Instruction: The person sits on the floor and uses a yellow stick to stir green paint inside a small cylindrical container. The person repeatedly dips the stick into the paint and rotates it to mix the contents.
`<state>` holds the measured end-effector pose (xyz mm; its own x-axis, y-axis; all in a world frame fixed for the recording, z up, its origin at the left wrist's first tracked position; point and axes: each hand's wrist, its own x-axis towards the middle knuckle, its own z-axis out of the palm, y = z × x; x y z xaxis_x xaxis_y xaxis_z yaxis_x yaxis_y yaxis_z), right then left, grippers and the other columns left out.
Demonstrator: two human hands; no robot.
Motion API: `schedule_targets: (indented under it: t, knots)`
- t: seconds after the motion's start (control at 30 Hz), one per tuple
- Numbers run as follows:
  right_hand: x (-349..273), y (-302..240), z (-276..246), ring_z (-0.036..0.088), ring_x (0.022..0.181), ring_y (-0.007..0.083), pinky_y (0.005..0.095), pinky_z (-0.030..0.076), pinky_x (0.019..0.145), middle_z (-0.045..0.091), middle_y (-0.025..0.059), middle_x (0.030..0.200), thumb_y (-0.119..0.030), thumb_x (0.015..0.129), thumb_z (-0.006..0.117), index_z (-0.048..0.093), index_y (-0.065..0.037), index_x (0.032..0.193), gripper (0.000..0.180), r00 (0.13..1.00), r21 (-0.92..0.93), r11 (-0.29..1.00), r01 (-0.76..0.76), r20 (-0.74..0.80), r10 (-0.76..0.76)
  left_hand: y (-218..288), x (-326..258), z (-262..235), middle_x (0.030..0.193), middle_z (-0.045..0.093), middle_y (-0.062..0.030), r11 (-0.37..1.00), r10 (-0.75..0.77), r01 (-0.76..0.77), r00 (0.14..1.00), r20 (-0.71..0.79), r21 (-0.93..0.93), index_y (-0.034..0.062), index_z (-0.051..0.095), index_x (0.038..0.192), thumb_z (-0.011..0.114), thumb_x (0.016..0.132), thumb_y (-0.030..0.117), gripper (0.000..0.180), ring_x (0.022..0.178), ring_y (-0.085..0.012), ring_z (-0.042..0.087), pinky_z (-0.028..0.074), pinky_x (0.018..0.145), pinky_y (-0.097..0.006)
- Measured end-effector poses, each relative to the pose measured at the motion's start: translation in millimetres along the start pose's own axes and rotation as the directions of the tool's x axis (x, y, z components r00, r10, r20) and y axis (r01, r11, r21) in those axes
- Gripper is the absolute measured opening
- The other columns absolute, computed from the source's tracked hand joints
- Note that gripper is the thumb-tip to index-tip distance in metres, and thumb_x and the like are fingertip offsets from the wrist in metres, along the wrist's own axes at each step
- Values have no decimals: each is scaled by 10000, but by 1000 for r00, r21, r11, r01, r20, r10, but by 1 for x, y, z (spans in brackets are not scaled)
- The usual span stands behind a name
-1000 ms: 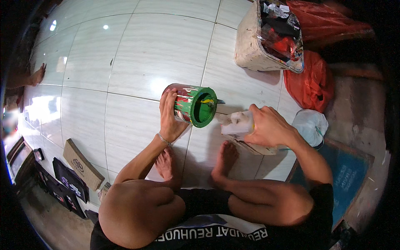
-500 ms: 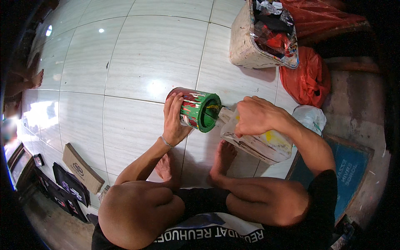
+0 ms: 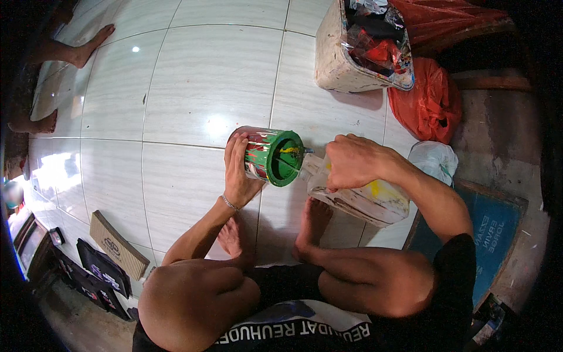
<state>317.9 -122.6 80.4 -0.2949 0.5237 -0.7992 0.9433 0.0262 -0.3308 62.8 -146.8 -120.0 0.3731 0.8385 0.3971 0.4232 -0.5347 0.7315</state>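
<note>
My left hand (image 3: 238, 166) is closed round the side of a paint can (image 3: 258, 154) smeared with green, red and white paint. The can is tilted, its open mouth facing right, with green paint coating the rim and a yellow streak inside. My right hand (image 3: 356, 159) grips a cloudy, paint-stained plastic jug (image 3: 375, 202), tipped so its neck points at the can's mouth. A thin stream of liquid seems to run from the neck into the can. The fingers of my right hand partly hide the jug's handle.
A paint-spattered bin (image 3: 334, 61) full of scraps stands at the far right, beside a red plastic bag (image 3: 428, 102) and a white bag (image 3: 434, 159). A blue framed screen (image 3: 481, 234) lies at right. Another person's foot (image 3: 91, 47) is at far left; a striped board (image 3: 120, 243) lies near left.
The can has shifted slightly left, and its mouth now shows more fully. The jug remains tipped toward it. At far left, the other person's leg and foot have come further into view.
</note>
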Motion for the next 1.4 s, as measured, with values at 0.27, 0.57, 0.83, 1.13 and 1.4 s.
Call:
schedule_targets:
  t: [0.27, 0.57, 0.83, 1.13, 1.4]
  knots:
    - [2, 3, 5, 699, 777, 450, 449, 577, 745, 649, 340, 736, -280, 645, 765, 695, 115, 726, 409, 1000, -11, 1000, 19, -19, -19, 3, 0, -3, 1486, 439, -191, 998, -69, 69, 998, 8, 13, 19, 334, 1475, 955, 539, 153, 1132, 1397, -414, 378, 346, 1159, -482]
    - [1, 16, 25, 675, 935, 470, 478, 549, 852, 684, 287, 966, -275, 682, 788, 555, 47, 1112, 585, 986, 65, 997, -39, -158, 48, -4, 1, -3, 1454, 461, -208, 964, -229, 224, 973, -21, -142, 6, 335, 1455, 973, 518, 182, 1147, 1308, -393, 492, 452, 1082, -454]
    - [-4, 90, 84, 697, 996, 356, 409, 543, 876, 689, 213, 995, -168, 674, 893, 541, -58, 1176, 624, 733, 491, 837, 241, -657, 175, 3, 12, -19, 1442, 497, -194, 891, -432, 441, 897, 95, -108, 10, 325, 1465, 986, 537, 294, 1175, 1258, -319, 574, 484, 1054, -394]
    - [-1, 136, 92, 628, 1138, 254, 371, 516, 955, 642, 161, 1219, -106, 701, 887, 493, -7, 1306, 729, 623, 514, 837, 186, -721, 304, -17, -5, -7, 1505, 448, -183, 961, -236, 241, 971, 49, -134, 25, 250, 1507, 971, 561, 318, 1225, 1321, -313, 531, 478, 1075, -406]
    - [-57, 45, 31, 642, 1097, 285, 430, 528, 869, 654, 160, 1169, -291, 776, 842, 581, 6, 1187, 571, 329, -46, 962, 268, -934, -137, -14, 20, -22, 1539, 390, -203, 994, 3, -3, 1000, 4, -106, 34, 257, 1516, 977, 553, 237, 1220, 1379, -363, 459, 446, 1107, -442]
